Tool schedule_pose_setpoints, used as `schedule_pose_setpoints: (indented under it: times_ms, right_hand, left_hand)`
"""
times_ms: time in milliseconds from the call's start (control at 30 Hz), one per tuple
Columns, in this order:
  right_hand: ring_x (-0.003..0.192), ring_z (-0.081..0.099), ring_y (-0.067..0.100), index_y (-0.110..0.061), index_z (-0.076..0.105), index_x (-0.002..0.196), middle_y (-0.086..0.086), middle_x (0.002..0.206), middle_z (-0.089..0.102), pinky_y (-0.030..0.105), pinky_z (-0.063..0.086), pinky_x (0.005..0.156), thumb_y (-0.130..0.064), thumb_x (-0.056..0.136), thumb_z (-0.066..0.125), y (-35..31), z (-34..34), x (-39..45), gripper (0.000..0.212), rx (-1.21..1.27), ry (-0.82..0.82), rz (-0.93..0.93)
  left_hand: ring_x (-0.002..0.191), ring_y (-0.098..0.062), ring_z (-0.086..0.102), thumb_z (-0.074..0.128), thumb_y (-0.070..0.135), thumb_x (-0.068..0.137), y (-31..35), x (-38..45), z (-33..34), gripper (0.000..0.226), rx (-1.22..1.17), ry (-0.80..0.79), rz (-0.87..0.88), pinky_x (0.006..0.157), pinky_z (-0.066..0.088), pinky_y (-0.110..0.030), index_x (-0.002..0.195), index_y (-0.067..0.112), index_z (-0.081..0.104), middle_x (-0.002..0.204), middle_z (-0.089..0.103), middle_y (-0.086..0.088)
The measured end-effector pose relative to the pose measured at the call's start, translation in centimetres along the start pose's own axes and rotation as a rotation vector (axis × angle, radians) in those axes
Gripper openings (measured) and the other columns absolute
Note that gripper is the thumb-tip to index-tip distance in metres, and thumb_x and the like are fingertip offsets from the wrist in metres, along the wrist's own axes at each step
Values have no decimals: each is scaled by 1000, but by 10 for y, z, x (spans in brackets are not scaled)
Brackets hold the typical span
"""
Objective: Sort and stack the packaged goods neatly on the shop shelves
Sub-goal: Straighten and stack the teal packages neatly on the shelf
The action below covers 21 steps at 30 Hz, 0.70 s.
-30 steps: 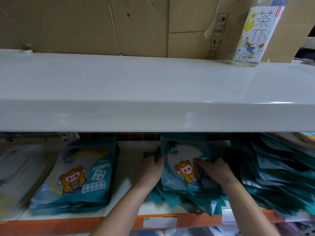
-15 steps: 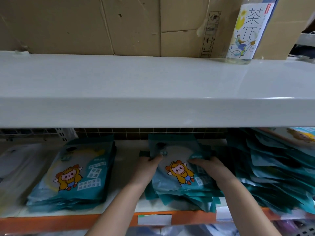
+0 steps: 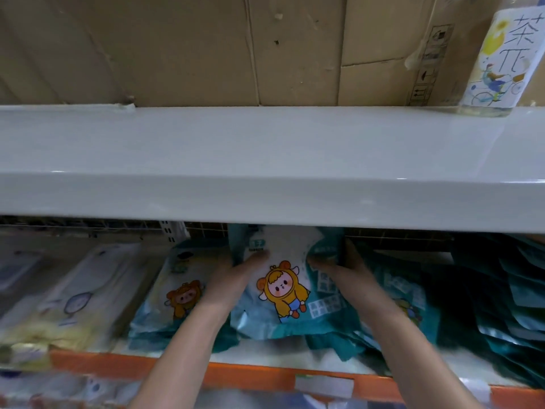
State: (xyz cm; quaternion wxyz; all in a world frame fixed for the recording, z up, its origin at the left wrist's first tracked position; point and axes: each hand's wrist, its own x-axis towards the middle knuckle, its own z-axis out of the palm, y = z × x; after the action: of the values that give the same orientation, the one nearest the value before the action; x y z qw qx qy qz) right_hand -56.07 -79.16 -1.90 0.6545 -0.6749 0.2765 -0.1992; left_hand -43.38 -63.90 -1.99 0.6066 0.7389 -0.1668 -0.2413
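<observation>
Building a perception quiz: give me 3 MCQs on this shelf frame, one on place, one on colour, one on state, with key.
1. The bottle stands:
A) on the upper shelf, right
B) on the lower shelf
C) on the floor

2. The lower shelf's front strip is:
A) blue
B) orange
C) black

3. The teal packet with the cartoon is:
A) lying untouched
B) on the upper shelf
C) held by both hands

A: it stands on the grey upper shelf. B: orange edge below the packets. C: the left hand and right hand grip its sides.

packet (image 3: 283, 290): teal-white, yellow-hooded cartoon | shelf (image 3: 265, 160): pale grey | lower edge (image 3: 250, 376): orange
</observation>
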Motion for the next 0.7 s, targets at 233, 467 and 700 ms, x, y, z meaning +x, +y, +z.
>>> schedule_pose_setpoints:
  times_ms: [233,467,700]
  right_hand:
    - [108,63,14,-34,48,121,-8,113,66,37,51,95,-10,86,66,-15,86,17,46,32,-211,-74]
    - [114,56,8,-33,43,129,-10,120,60,29,49,94,-2,87,61,0,144,22,55,102,-97,-147]
    - [120,52,8,-55,42,117,-23,120,56,40,41,106,-28,86,65,29,171,17,47,26,-14,-59]
  left_hand:
    - [92,-1,57,74,36,78,10,14,-97,40,55,127,242,89,44,-28,112,30,53,98,60,19]
    - [105,-4,58,84,33,66,-12,25,-142,51,-36,164,251,96,42,-27,108,36,56,109,63,18]
    - [74,21,58,71,11,82,-46,25,-145,34,-89,72,175,75,43,-1,111,21,56,96,60,19]
